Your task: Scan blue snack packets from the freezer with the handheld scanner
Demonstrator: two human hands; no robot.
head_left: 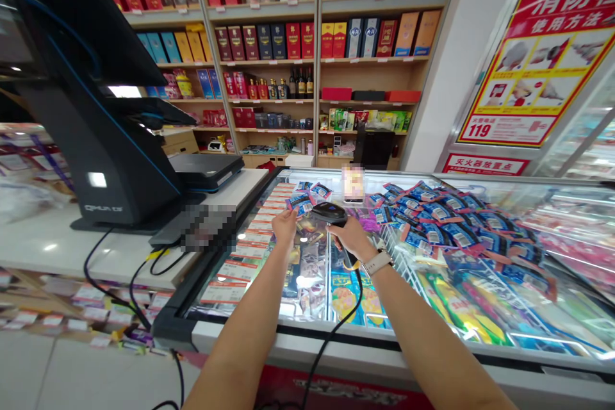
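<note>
Freezer lid (480, 339) (glass) carries blue packets (432, 211).

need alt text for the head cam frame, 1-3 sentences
A person's right hand grips a black corded barcode scanner over a glass-topped chest freezer, while the left hand holds a small blue packet beside it. A black checkout terminal stands to the left; shelves of boxed goods line the back wall.

Black scanner (328, 212), blue packet (301, 204)
</note>
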